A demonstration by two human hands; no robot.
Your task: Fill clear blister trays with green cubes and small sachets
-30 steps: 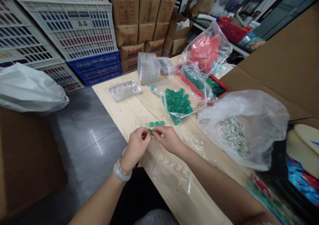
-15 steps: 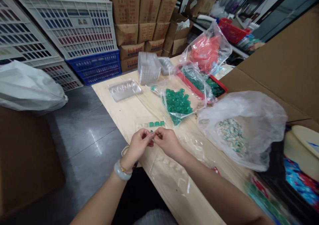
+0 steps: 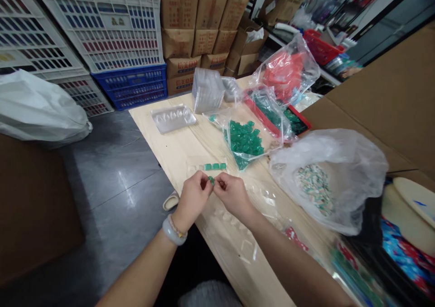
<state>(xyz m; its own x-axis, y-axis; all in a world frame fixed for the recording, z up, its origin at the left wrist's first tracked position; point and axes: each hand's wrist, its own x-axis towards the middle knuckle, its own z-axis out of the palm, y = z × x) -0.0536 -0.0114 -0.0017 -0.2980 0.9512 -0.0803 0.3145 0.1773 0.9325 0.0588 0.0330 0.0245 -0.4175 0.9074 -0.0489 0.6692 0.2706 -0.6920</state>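
Note:
A small green piece (image 3: 211, 180) is pinched between the fingertips of my left hand (image 3: 196, 190) and my right hand (image 3: 230, 190), over the table's near edge. Both hands are closed, their fingertips meeting at it. Just beyond them lies a clear plastic tray (image 3: 197, 168) with 3 green cubes (image 3: 216, 166) in its right-hand compartments. Farther back, a clear bag (image 3: 243, 141) of many green pieces lies spread on the wooden table (image 3: 176, 148). Whether the pinched piece matches the cubes exactly is too small to tell.
Another clear tray (image 3: 172, 118) and a stack of clear trays (image 3: 207, 91) stand at the back. A red-rimmed tray (image 3: 260, 109) holds green pieces. On the right lies a bag (image 3: 353, 162) of small white-and-green bits. Crates (image 3: 129, 87) and cartons (image 3: 178, 7) line the wall.
The green piece shows more clearly between my fingertips, and my hands have turned slightly around it. The whole view has shifted a little. The cubes in the tray look the same.

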